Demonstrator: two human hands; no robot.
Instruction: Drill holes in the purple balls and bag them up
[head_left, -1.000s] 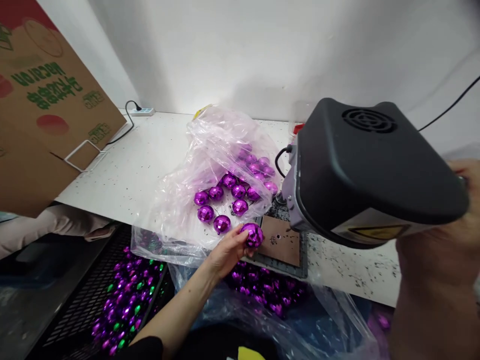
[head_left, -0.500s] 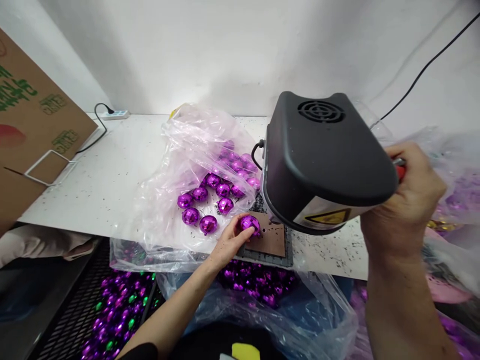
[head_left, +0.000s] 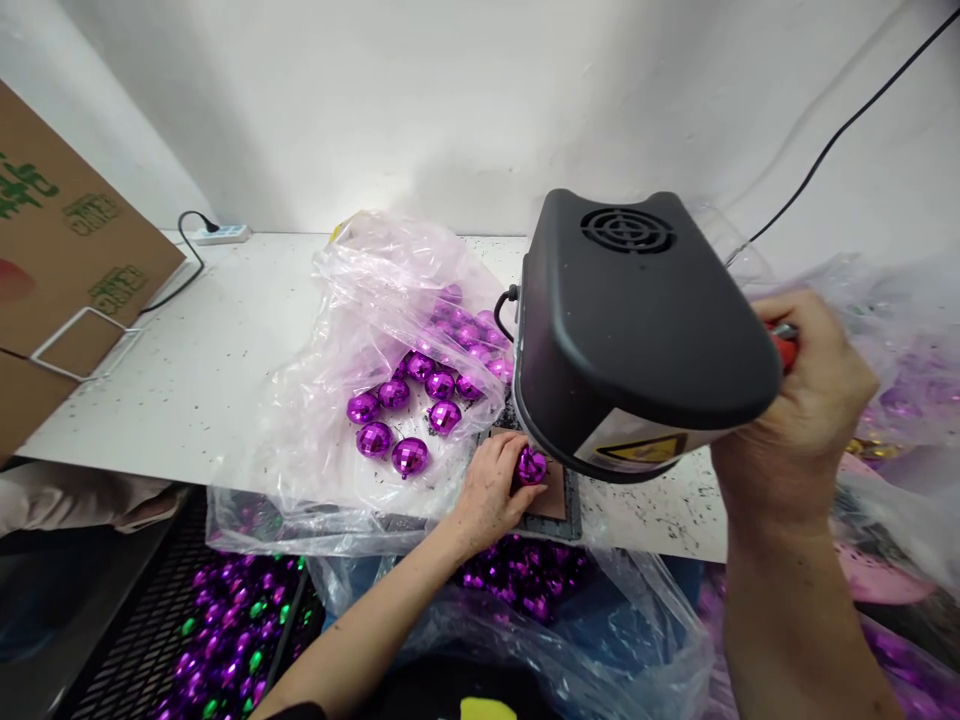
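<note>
Ornament (head_left: 532,465) — one — and machine (head_left: 645,320) — one — occupy left and right hands (head_left: 491,492) (head_left: 810,400).

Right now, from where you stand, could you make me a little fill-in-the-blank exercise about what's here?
The left hand holds a ball coloured ____.
The right hand is wrapped around the red handle of a machine whose casing is ____.
The lettering on the cardboard box is ____.
The loose balls on the table lie partly under see-through ____.

Missing words: purple; black; green; plastic.
</note>
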